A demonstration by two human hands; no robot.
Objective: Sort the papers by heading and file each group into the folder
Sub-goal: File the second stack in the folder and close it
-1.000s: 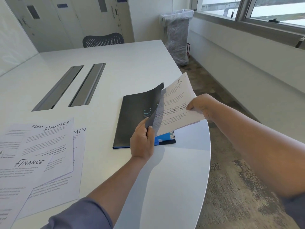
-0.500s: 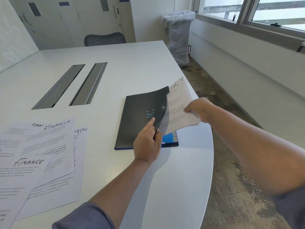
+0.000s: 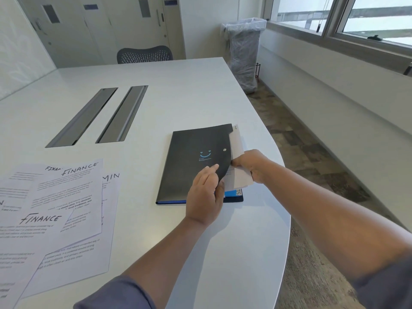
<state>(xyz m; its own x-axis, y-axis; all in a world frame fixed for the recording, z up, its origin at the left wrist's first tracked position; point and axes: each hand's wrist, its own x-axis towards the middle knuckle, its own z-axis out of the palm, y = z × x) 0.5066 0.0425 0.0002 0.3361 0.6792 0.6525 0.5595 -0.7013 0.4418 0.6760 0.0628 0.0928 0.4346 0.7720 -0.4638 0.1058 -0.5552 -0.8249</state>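
Sliding white printed sheets [image 3: 238, 175], pinched in right hand [image 3: 252, 164], under flat black folder's [image 3: 191, 161] cover, lifted by left hand [image 3: 206, 192]; next, probably pushing fully in.

My black folder [image 3: 196, 161] lies flat near the right edge of the worktop [image 3: 200, 90], a blue smile printed on its cover, whose near right corner is lifted. A white sheet [image 3: 237, 175] is tucked partly under that cover. To my left, the FINANCE papers [image 3: 66, 197] lie overlapped, with another sheet [image 3: 111, 181] ending in "MIN" beneath them.
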